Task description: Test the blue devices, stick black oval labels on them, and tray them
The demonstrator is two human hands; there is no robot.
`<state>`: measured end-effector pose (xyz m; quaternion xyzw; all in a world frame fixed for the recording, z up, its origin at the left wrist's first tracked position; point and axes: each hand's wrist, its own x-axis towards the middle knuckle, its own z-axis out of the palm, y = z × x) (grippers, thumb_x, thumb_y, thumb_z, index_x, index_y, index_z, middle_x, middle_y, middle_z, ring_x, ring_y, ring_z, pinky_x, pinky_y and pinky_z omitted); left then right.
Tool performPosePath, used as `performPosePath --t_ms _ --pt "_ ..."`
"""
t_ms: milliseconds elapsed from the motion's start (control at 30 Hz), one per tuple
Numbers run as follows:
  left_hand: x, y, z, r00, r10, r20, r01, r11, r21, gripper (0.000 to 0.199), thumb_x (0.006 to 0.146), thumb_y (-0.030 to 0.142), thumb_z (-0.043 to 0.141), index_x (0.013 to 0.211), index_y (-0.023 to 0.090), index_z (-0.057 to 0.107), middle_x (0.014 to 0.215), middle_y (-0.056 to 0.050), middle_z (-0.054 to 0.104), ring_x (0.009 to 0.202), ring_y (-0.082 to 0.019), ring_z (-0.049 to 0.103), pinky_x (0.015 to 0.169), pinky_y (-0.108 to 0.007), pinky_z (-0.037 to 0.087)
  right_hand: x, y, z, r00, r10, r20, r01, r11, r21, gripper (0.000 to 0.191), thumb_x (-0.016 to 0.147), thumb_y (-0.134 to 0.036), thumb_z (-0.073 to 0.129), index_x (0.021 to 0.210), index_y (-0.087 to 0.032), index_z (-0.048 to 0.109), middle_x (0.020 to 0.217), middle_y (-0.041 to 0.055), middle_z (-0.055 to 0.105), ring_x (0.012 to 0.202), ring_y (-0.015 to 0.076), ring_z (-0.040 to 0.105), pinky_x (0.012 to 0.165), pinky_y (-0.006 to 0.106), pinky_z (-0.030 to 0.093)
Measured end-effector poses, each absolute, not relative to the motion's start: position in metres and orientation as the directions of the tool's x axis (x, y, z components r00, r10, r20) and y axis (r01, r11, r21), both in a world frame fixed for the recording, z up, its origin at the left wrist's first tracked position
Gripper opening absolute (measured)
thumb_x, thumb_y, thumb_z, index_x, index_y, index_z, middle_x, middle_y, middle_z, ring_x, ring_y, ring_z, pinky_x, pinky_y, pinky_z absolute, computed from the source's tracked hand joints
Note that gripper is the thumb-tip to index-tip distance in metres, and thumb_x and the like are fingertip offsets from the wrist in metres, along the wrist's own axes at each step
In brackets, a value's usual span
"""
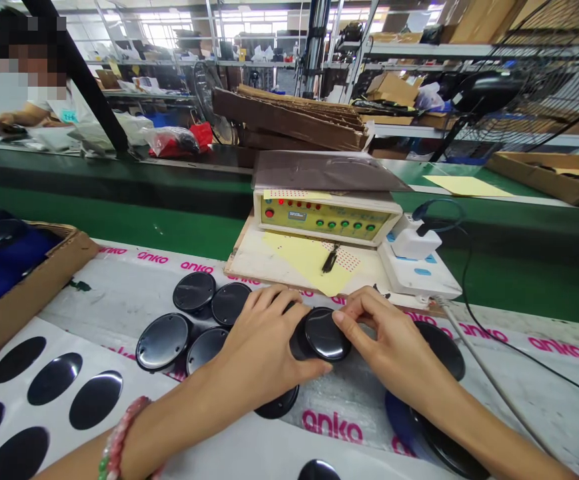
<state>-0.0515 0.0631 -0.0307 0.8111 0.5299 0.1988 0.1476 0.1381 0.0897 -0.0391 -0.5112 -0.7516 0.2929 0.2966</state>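
A glossy black round cap (326, 335) sits between my hands at the middle of the bench. My left hand (266, 337) curls around its left side, thumb along the near edge and fingers over the far side. At its right edge, the thumb and index finger of my right hand (386, 330) pinch the rim. Several similar black caps (163, 341) lie left of my left hand, some with small holes near the rim. Another black cap (280, 402) shows partly under my left hand. A black disc (442, 350) lies behind my right wrist.
A white sheet (59, 427) with black round pieces covers the near left. A control box (326, 220) with lit buttons stands behind, beside a power strip (419, 267) and its cable (494, 380). Cardboard box (29, 287) at left. A person (34, 110) sits across.
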Motion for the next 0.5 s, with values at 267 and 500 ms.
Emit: performPosePath --t_ms 267,500 --pt "-0.053 0.062 -0.03 0.386 0.903 0.189 0.796 -0.429 0.426 0.047 0.065 0.044 0.079 0.102 0.019 0.063 0.11 -0.006 0.06 0.108 -0.027 0.05 0.097 -0.044 0.038 0.136 0.093 -0.037 -0.319 0.932 0.174 0.7 0.355 -0.62 0.023 0.088 -0.032 0.048 0.067 -0.023 0.043 0.068 -0.0005 0.054 0.059 0.0149 0.051 0.053 0.027 0.039" --pt "-0.056 0.063 -0.017 0.425 0.89 0.164 0.819 -0.456 0.349 0.061 0.074 0.053 0.07 0.121 0.018 0.054 0.133 -0.012 0.05 0.127 -0.035 0.038 0.102 -0.053 0.033 0.141 0.078 -0.019 -0.322 0.892 0.317 0.757 0.443 -0.48 0.025 0.08 -0.038 0.064 0.073 -0.022 0.045 0.078 0.0032 0.054 0.07 0.0206 0.053 0.06 0.032 0.039"
